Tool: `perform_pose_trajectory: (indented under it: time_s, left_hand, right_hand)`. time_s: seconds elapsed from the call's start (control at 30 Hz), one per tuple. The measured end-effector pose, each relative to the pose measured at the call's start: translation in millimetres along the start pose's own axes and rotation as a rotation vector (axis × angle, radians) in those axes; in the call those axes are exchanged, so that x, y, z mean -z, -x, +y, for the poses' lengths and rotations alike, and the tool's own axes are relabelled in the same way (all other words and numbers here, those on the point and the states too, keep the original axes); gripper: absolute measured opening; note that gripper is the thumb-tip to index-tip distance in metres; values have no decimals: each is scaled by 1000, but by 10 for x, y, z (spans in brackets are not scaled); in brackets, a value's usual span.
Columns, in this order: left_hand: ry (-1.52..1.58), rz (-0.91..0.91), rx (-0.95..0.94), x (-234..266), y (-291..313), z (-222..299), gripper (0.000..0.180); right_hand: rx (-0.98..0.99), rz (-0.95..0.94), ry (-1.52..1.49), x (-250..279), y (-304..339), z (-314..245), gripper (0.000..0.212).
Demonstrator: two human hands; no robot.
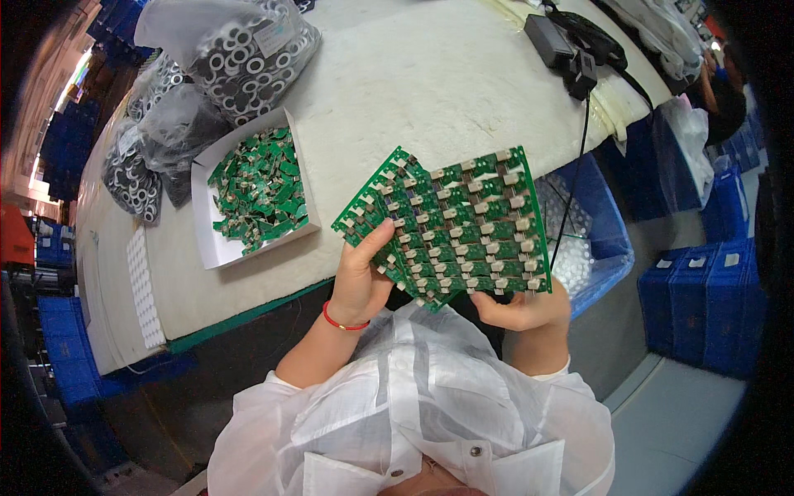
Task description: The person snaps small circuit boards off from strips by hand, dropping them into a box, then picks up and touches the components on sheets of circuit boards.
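Observation:
Two green circuit board panels overlap in front of my chest, both covered in rows of small metal connectors. My left hand (364,277) is closed on the left circuit board panel (370,202), its thumb on the near edge. My right hand (528,311) grips the near right corner of the other circuit board panel (475,219), which covers part of the left one. The fingers of both hands are mostly hidden beneath the panels. Left of them, a white open box (204,236) holds many small loose green circuit boards (263,186).
Clear bags of black-and-white rings (244,62) crowd the table's far left. A white strip (145,289) lies at the left edge. To my right stands a blue bin (614,240) with pale round pieces. Black adapters (550,41) trail a cable. Another person (728,103) is at far right.

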State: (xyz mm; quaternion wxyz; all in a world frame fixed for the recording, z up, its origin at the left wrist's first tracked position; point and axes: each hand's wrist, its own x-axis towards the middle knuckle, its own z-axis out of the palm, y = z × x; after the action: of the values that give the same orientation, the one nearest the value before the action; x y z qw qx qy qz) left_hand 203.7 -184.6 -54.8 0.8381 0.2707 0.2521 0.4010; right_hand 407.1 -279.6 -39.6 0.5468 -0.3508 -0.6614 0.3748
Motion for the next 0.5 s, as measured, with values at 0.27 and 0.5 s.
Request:
perform_pose_trajectory:
  time_s: [0.27, 0.5]
  left_hand:
    - [33, 30, 76, -23, 28, 74, 28]
    - [40, -11, 201, 92, 69, 123, 41]
  right_hand:
    - [223, 252, 352, -32, -290, -131, 78]
    - [293, 108, 1063, 33, -344, -443, 1]
